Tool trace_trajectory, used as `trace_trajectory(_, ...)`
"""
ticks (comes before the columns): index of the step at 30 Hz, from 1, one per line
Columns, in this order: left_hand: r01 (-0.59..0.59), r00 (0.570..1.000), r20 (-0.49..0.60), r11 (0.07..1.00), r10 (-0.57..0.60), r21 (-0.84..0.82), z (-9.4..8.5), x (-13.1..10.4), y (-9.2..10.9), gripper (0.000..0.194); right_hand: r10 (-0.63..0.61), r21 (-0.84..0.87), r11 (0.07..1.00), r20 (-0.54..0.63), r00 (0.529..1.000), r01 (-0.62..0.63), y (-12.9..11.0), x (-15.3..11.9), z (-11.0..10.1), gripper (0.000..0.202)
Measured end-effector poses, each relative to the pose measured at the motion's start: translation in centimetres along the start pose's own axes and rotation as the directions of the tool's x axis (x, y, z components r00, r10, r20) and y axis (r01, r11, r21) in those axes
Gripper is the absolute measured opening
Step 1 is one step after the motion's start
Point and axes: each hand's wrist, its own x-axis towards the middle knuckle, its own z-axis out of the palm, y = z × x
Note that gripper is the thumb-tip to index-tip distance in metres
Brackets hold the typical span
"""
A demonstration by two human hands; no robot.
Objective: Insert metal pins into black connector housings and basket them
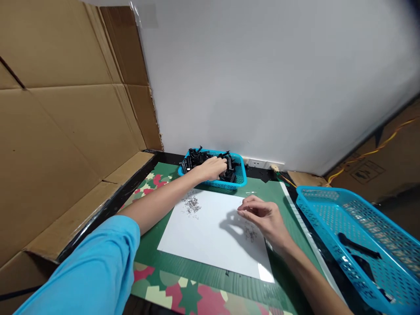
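My left hand (213,168) reaches into a small blue basket (241,177) filled with black plastic parts (197,158); its fingertips are hidden among the parts. Over the right side of a white sheet (210,236), my right hand (260,214) has thumb and fingers pinched together; whatever is between the tips is too small to make out. A pile of small metal pieces (192,204) lies on the sheet's upper left. More small metal pieces (251,232) lie under my right hand, in its shadow.
A larger blue basket (315,210) on the right holds a few black parts (359,246). Cardboard (65,127) walls the left side. A power socket (257,163) with yellow and green wires sits at the wall's base. The green mat (151,245) has a patterned border.
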Motion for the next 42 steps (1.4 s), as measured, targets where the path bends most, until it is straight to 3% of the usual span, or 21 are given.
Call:
trace_trajectory(7, -0.010, 0.975, -0.218, 0.977, -0.037, -0.213, -1.3, -1.6, 0.0, 0.004, 0.095, 0.091, 0.992, -0.047, 0.994, -0.091, 0.3, -0.5, -0.4, 0.019)
trace_trajectory(11, -0.020, 0.902, -0.400, 0.910, -0.163, -0.415, -2.5, -2.7, 1.1, 0.013, 0.130, 0.121, 0.985, -0.036, 0.991, -0.125, 0.3, -0.5, -0.1, 0.020)
trace_trajectory(14, -0.055, 0.853, -0.449, 0.811, -0.264, -0.582, -2.3, -5.2, 3.6, 0.021, 0.142, 0.131, 0.982, -0.034, 0.989, -0.136, 0.0, -0.5, 0.1, 0.022)
trace_trajectory(15, -0.062, 0.861, -0.406, 0.729, -0.307, -0.682, -1.9, -6.4, 4.7, 0.023, 0.146, 0.136, 0.981, -0.033, 0.989, -0.140, -0.1, -0.5, 0.2, 0.023)
trace_trajectory(16, -0.053, 0.891, -0.221, 0.393, -0.396, -0.918, -1.3, -7.7, 5.9, 0.022, 0.150, 0.143, 0.979, -0.033, 0.988, -0.144, -0.2, -0.5, 0.3, 0.023)
trace_trajectory(17, 0.042, 0.917, 0.034, 0.011, -0.397, -0.999, -0.5, -9.1, 7.1, 0.022, 0.155, 0.148, 0.978, -0.029, 0.988, -0.149, -0.2, -0.5, 0.3, 0.024)
trace_trajectory(18, 0.126, 0.921, 0.153, -0.099, -0.359, -0.987, 0.4, -10.5, 8.2, 0.024, 0.159, 0.151, 0.976, -0.023, 0.987, -0.154, -0.1, -0.5, 0.4, 0.024)
trace_trajectory(22, 0.319, 0.897, 0.388, -0.295, -0.214, -0.901, 3.4, -14.3, 11.5, 0.025, 0.174, 0.117, 0.978, -0.022, 0.984, -0.171, 0.2, -0.8, 0.9, 0.024)
trace_trajectory(24, 0.323, 0.899, 0.418, -0.445, -0.132, -0.835, 4.2, -15.1, 12.1, 0.019, 0.192, 0.101, 0.977, -0.032, 0.981, -0.188, 0.2, -0.8, 1.1, 0.024)
trace_trajectory(26, 0.310, 0.904, 0.417, -0.524, -0.097, -0.793, 4.6, -15.5, 12.3, 0.019, 0.210, 0.089, 0.974, -0.036, 0.977, -0.206, 0.0, -0.8, 1.5, 0.024)
trace_trajectory(28, 0.320, 0.900, 0.425, -0.516, -0.096, -0.795, 4.9, -15.8, 12.2, 0.018, 0.219, 0.072, 0.974, -0.047, 0.975, -0.216, -0.3, -0.8, 1.8, 0.024)
trace_trajectory(30, 0.331, 0.902, 0.417, -0.436, -0.116, -0.837, 5.3, -16.0, 12.2, 0.022, 0.223, 0.058, 0.974, -0.066, 0.973, -0.219, -0.5, -0.8, 2.1, 0.025)
trace_trajectory(34, 0.296, 0.913, 0.308, -0.086, -0.267, -0.951, 5.7, -16.7, 12.7, 0.039, 0.242, 0.063, 0.969, -0.085, 0.966, -0.238, -0.2, -0.9, 2.2, 0.026)
trace_trajectory(37, 0.272, 0.887, 0.197, 0.129, -0.417, -0.953, 5.3, -17.1, 13.4, 0.035, 0.229, 0.073, 0.972, -0.096, 0.969, -0.223, 0.2, -1.1, 2.2, 0.020)
trace_trajectory(39, 0.276, 0.888, 0.192, 0.152, -0.419, -0.949, 5.1, -17.3, 13.6, 0.044, 0.208, 0.087, 0.976, -0.095, 0.974, -0.200, 0.3, -1.3, 2.3, 0.015)
trace_trajectory(42, 0.265, 0.912, 0.213, 0.110, -0.350, -0.958, 5.3, -17.2, 13.4, 0.065, 0.221, 0.140, 0.969, -0.111, 0.969, -0.205, 0.3, -1.4, 2.6, 0.012)
